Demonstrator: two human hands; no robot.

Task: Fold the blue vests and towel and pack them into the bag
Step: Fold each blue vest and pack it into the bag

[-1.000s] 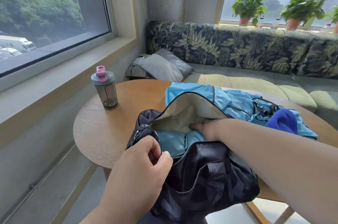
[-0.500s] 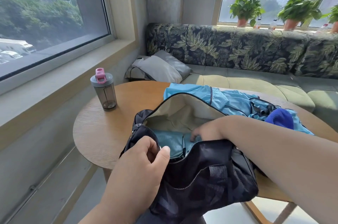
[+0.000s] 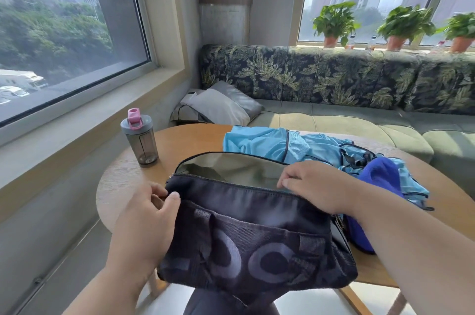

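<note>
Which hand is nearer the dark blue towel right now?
Right. The right hand is at the bag's open top, just left of the dark blue towel. The left hand pinches the bag's far left end, across the bag from it.

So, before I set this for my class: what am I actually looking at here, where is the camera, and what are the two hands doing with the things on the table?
There is no machine here. A person wears a wide-angle camera on the head, so you look forward and down along their own arms. It is the only view.

A dark bag sits at the near edge of a round wooden table, its top open and the pale lining showing. The left hand pinches the left end of the bag's opening. The right hand rests at the right side of the opening, fingers curled at the rim; whether it grips anything I cannot tell.

Behind the bag lie light blue vests, crumpled, and a darker blue towel beside the right arm. A grey bottle with a pink cap stands to the left.
</note>
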